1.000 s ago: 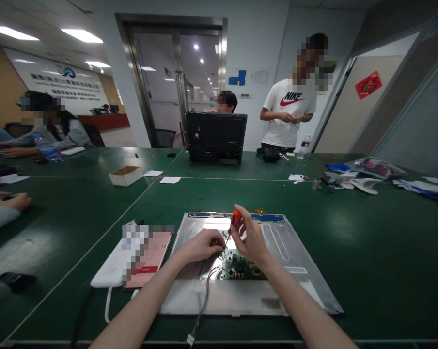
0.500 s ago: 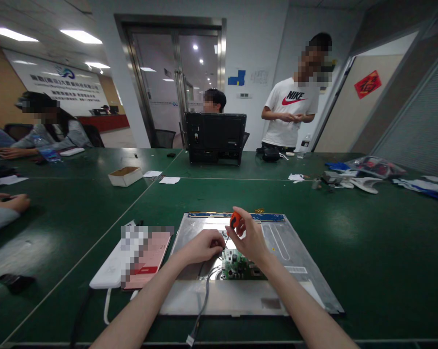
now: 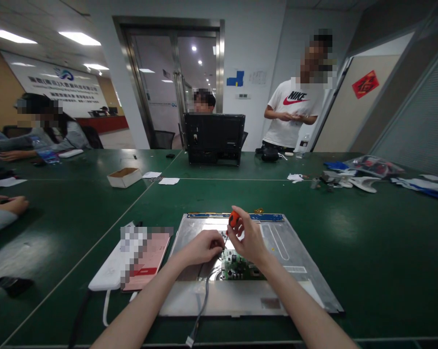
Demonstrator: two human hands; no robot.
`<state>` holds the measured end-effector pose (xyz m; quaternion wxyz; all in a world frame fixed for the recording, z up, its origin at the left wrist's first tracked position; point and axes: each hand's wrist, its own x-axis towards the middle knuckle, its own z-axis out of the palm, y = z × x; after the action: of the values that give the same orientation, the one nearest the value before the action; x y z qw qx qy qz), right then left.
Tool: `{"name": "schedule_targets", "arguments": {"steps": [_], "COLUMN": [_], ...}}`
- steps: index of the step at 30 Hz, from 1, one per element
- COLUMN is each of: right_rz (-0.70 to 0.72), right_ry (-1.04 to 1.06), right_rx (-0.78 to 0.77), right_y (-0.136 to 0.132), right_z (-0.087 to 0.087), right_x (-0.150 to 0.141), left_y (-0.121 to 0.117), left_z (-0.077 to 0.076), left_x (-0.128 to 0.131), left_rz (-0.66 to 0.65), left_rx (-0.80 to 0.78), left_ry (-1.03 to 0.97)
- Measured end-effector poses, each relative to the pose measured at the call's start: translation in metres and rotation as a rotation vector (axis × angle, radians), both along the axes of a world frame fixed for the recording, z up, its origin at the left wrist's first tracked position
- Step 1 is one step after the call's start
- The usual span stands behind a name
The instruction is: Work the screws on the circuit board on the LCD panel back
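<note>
One open box (image 3: 119,182) (brown inside); right fingers (image 3: 245,216) grip screwdriver (image 3: 234,219).

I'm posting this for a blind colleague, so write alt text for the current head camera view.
The wearer's right hand holds an orange-and-black screwdriver pointing down near the corner of a green circuit board, with the left hand close beside its tip. The board lies on a metal-backed display panel on a dark green table, a black monitor beyond.

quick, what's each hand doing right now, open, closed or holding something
Left hand: fingers curled in near the circuit board; whether it grips anything cannot be told.
Right hand: closed, holding the orange-and-black screwdriver.
</note>
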<state>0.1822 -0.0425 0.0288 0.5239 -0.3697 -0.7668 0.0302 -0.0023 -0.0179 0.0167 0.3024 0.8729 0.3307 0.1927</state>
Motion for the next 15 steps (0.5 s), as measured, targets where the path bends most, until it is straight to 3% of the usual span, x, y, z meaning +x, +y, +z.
{"name": "schedule_targets", "arguments": {"steps": [6, 15], "right_rz": [-0.049, 0.021], "right_ry": [-0.02, -0.006], "right_rx": [0.057, -0.022], "right_y": [0.0013, -0.0001], "right_z": [0.0005, 0.0004], "right_x": [-0.0007, 0.0019], "left_y": [0.0012, 0.0017], "left_z": [-0.0017, -0.0029], "left_x": [0.0, 0.0001], "left_rz": [0.008, 0.003], "left_rx": [-0.002, -0.002], "left_ry": [0.023, 0.006]}}
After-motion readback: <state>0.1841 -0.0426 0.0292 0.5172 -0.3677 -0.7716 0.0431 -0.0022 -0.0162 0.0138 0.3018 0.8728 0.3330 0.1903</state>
